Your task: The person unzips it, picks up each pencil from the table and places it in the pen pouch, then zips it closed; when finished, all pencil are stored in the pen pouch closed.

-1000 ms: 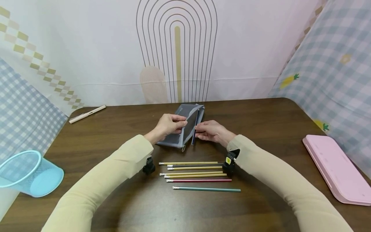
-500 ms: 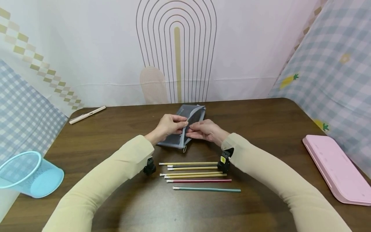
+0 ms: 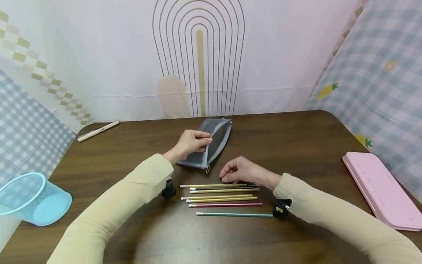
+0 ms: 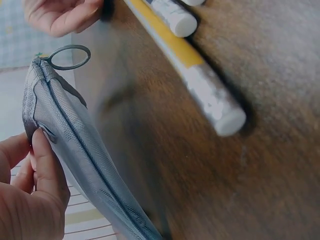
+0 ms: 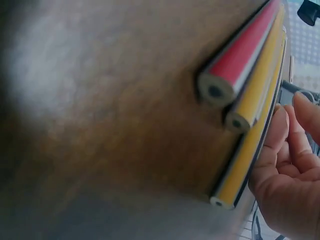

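My left hand (image 3: 189, 143) pinches the near side of a grey mesh zip pouch (image 3: 206, 126), whose mouth gapes toward the right. The left wrist view shows thumb and fingers at the pouch edge, close to the zip's ring (image 4: 71, 57). My right hand (image 3: 246, 171) is just above the rearmost yellow pencil (image 3: 204, 186), fingers loosely bent and nothing seen between them. In front lie more yellow pencils (image 3: 221, 200), a black pencil (image 3: 211, 189), a red pencil (image 3: 227, 205) and a green pencil (image 3: 237, 215), eraser ends leftward. Red and yellow pencils' unsharpened ends (image 5: 216, 91) show in the right wrist view.
A light blue mesh cup (image 3: 52, 205) lies on its side at the table's left edge. A cream pen (image 3: 98, 131) lies at the back left corner. On the right is a pink flat case (image 3: 382, 187). Patterned cloths hang behind and at both sides.
My right hand put a dark blue pencil into the pouch, let go, and came out toward the pencil row, nearer and to the right. My left hand keeps its hold on the pouch.
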### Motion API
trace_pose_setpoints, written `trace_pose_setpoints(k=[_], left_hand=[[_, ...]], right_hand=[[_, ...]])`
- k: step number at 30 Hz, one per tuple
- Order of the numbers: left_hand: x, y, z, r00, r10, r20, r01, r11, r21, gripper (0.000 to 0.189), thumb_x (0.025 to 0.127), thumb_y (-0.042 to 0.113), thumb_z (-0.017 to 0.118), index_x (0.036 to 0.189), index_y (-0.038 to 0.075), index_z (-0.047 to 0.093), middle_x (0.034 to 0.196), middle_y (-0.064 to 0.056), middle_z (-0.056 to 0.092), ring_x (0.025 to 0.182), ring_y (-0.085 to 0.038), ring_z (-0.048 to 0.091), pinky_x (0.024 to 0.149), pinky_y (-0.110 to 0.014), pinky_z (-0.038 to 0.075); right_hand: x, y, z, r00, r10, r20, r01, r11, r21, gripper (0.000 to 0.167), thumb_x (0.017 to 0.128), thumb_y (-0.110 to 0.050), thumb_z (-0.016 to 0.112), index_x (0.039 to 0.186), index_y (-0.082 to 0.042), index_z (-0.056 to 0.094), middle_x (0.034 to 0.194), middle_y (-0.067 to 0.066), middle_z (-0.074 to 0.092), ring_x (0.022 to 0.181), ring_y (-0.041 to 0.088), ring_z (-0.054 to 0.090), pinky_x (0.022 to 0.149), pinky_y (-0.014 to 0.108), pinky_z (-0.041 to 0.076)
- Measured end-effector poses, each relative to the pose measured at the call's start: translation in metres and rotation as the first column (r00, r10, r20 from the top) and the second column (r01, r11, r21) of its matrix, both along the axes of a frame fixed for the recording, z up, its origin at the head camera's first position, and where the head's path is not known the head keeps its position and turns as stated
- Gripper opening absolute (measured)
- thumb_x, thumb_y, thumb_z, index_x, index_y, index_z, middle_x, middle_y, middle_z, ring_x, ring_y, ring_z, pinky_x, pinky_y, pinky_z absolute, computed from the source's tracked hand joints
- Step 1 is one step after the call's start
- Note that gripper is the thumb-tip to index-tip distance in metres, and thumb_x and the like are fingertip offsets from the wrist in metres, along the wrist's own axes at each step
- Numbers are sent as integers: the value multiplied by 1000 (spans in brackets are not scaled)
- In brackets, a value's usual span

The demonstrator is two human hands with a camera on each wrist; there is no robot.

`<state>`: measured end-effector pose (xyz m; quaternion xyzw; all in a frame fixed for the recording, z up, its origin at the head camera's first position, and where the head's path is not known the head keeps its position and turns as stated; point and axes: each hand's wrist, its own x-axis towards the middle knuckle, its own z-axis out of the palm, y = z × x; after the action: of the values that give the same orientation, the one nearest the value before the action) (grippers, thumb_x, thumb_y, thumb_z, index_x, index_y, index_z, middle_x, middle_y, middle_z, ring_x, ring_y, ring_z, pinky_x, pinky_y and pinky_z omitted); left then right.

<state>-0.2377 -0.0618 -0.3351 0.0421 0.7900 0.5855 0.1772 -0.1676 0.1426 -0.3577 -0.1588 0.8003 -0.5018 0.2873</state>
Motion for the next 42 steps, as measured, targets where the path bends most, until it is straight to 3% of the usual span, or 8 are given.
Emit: trace_pose_setpoints(k=[4, 10, 22, 30, 34, 36, 39, 42], left_hand=[[0, -1, 0, 1000, -2, 1, 2, 1000, -4, 32, 89, 11, 66, 119, 1, 64, 114, -16, 65, 77, -7, 62, 74, -27, 58], [0, -1, -1, 1000, -1, -5, 1, 1000, -8, 31, 89, 11, 66, 118, 1, 65, 112, -16, 66, 75, -6, 61, 73, -27, 58], [-1, -3, -2, 1000, 3, -10, -3, 1000, -12, 31, 88, 11, 66, 117, 1, 65, 111, -15, 67, 74, -6, 61, 72, -27, 58], [-2, -3, -3, 1000, 3, -16, -3, 1000, -11, 31, 88, 11, 66, 117, 2, 65, 109, -14, 67, 74, -5, 61, 71, -26, 58], [-3, -4, -3, 1000, 8, -14, -9, 1000, -8, 31, 88, 11, 66, 117, 1, 65, 108, -14, 67, 73, -5, 61, 70, -26, 58], [-3, -5, -2, 1000, 9, -13, -9, 1000, -6, 31, 88, 11, 66, 117, 1, 65, 107, -14, 67, 72, -5, 61, 70, -25, 58], [-3, -6, -2, 1000, 7, -24, -7, 1000, -10, 31, 89, 10, 65, 117, -1, 65, 107, -16, 68, 70, -5, 61, 68, -24, 58], [-3, -5, -1, 1000, 5, -22, -5, 1000, -13, 31, 89, 10, 65, 118, -2, 64, 107, -17, 67, 71, -5, 61, 68, -24, 58]], right_hand=[[2, -1, -5, 991, 93, -99, -90, 995, 31, 11, 82, 1, 69, 92, 4, 69, 76, 3, 67, 66, 8, 54, 59, 20, 49], [-1, -2, -6, 968, 166, -188, -154, 985, 80, 7, 79, 2, 70, 86, 3, 70, 73, 2, 65, 62, 7, 50, 55, 18, 45], [-4, -1, -5, 920, 275, -278, -237, 958, 162, 3, 80, -1, 71, 83, -2, 70, 69, -4, 62, 60, 3, 49, 54, 15, 44], [-3, 0, -3, 870, 350, -347, -293, 933, 207, 6, 81, -1, 67, 79, -6, 67, 68, -5, 59, 60, 1, 48, 54, 15, 43], [-2, 8, 1, 881, 332, -337, -287, 941, 177, 7, 83, -1, 66, 81, -8, 67, 71, -5, 59, 62, 2, 48, 55, 15, 43], [-3, 15, 5, 900, 287, -328, -257, 957, 130, 5, 84, -1, 65, 83, -5, 66, 72, -2, 59, 62, 5, 50, 54, 17, 44], [-5, 24, 9, 955, 149, -256, -147, 989, 26, 4, 87, -1, 61, 89, 1, 64, 75, 2, 60, 64, 9, 53, 55, 20, 48], [-8, 31, 11, 996, -51, -78, 43, 994, -103, 9, 91, -2, 56, 96, 4, 58, 76, 3, 59, 66, 10, 54, 59, 21, 52]])
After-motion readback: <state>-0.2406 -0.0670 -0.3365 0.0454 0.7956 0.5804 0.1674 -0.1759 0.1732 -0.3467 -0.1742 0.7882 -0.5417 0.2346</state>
